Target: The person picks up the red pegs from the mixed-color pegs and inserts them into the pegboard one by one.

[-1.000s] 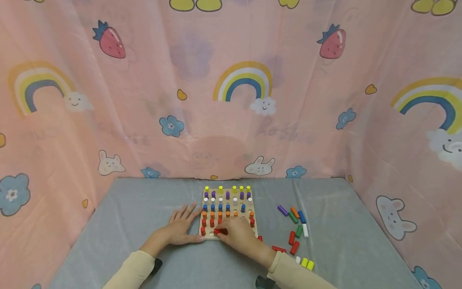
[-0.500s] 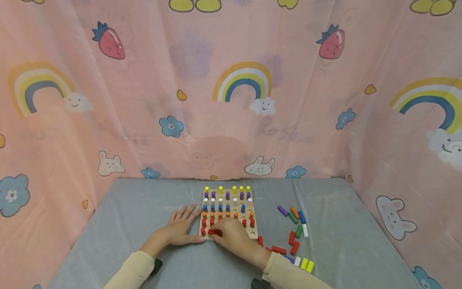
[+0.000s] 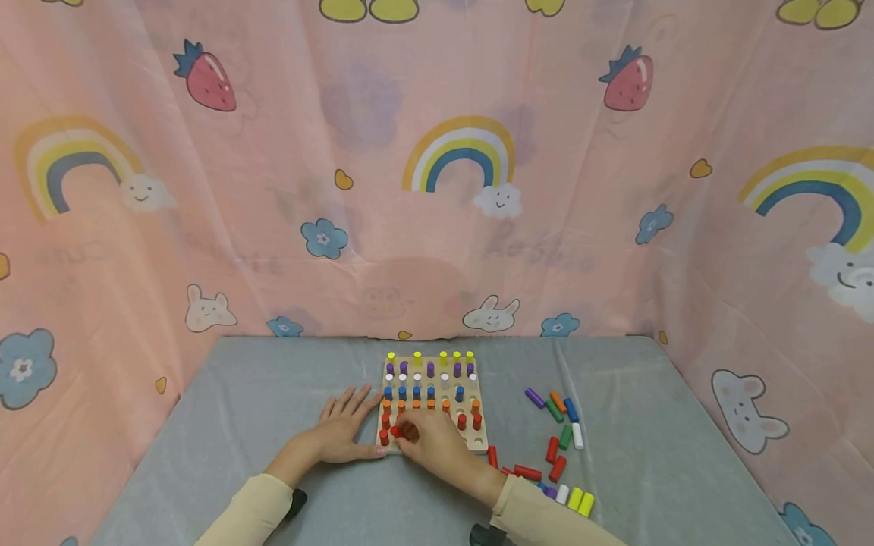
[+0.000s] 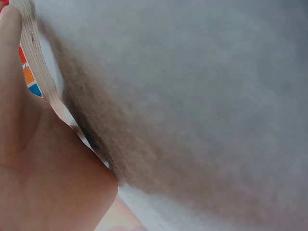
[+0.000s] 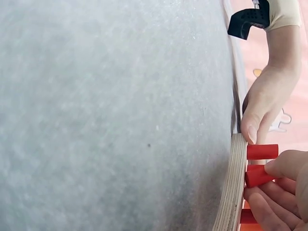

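A wooden pegboard [image 3: 471, 446] holds rows of coloured pegs: yellow at the back, then purple, white, blue, orange and red. My right hand [image 3: 440, 447] pinches a red peg [image 5: 257, 176] between thumb and fingers at the front row. In the right wrist view this peg leans slightly, its lower end at the board, beside a standing red peg [image 5: 262, 152]. Whether it sits in its hole, I cannot tell. My left hand [image 3: 341, 431] rests spread along the board's left side, thumb at the front corner. The right hand hides part of the front rows.
Loose pegs lie right of the board on the grey cloth [image 3: 642, 455]: a purple peg [image 3: 536, 398], a green peg [image 3: 565, 436], a red peg [image 3: 528, 472], a yellow peg [image 3: 586, 504] and several others. A pink patterned curtain [image 3: 437, 280] hangs behind the table.
My right hand has moved a little left along the front row, and the red peg in it has gone from lying nearly flat to more upright. The left hand has stayed still.
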### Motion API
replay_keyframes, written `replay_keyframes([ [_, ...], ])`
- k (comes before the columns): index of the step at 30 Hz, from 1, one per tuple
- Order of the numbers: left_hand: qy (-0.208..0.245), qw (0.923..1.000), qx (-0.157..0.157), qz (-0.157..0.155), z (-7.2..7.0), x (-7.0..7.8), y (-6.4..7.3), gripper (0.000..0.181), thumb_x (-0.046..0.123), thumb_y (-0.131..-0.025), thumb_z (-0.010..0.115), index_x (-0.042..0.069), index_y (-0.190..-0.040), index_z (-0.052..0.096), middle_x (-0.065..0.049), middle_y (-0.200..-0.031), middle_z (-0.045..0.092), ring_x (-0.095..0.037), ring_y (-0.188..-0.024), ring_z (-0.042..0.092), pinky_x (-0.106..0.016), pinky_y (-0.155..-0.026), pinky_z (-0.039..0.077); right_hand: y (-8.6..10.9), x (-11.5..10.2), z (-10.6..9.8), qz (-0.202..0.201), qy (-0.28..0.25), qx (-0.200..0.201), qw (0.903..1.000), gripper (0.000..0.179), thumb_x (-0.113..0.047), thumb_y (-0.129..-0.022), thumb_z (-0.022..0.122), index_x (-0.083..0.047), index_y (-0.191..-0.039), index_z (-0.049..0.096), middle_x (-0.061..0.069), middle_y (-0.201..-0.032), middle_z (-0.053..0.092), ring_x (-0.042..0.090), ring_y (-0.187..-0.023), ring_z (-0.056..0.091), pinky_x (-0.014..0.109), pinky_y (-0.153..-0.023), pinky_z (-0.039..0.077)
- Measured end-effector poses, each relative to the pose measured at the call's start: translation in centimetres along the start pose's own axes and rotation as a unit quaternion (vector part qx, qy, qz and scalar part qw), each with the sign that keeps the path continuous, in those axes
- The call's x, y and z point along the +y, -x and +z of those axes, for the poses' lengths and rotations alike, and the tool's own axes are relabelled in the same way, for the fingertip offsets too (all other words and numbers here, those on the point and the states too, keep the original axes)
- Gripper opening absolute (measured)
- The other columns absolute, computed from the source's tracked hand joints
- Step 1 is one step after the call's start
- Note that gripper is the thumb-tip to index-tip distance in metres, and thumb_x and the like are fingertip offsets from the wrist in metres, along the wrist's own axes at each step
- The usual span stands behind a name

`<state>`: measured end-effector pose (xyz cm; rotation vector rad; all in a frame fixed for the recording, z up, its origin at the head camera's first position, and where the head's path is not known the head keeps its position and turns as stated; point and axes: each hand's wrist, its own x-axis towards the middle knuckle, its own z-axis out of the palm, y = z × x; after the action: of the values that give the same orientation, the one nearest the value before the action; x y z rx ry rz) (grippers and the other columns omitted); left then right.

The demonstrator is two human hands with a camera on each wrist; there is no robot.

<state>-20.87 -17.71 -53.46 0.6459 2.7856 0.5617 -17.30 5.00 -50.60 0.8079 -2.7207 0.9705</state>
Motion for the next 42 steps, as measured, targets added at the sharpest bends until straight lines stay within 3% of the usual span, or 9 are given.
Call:
replay_keyframes([
  [14,0.000,1.0000,0.001,-0.001,0.13,-0.16,0.00,0.104,0.071,-0.078,0.067,0.024,-0.159,0.021,-0.008,-0.169,0.013,-0.041,-0.155,0.007,-0.070,-0.119,0.006,0.20,0.34,0.30,0.017,-0.086,0.001,0.9962,0.012,-0.011,-0.083,0.079,-0.013,-0.093,0.072,-0.003,-0.086,0.077,-0.003,-0.076,0.068,0.014,-0.068,0.055],
  [42,0.007,1.0000,-0.005,-0.001,-0.04,0.05,-0.01,0.105,0.071,-0.078,0.067,0.024,-0.159,0.021,-0.009,-0.169,0.012,-0.041,-0.155,0.005,-0.069,-0.119,0.004,0.96,0.52,-0.27,0.022,-0.116,-0.001,0.9930,0.017,-0.012,-0.084,0.078,-0.007,-0.100,0.072,0.004,-0.094,0.077,0.006,-0.084,0.072,0.016,-0.073,0.057],
])
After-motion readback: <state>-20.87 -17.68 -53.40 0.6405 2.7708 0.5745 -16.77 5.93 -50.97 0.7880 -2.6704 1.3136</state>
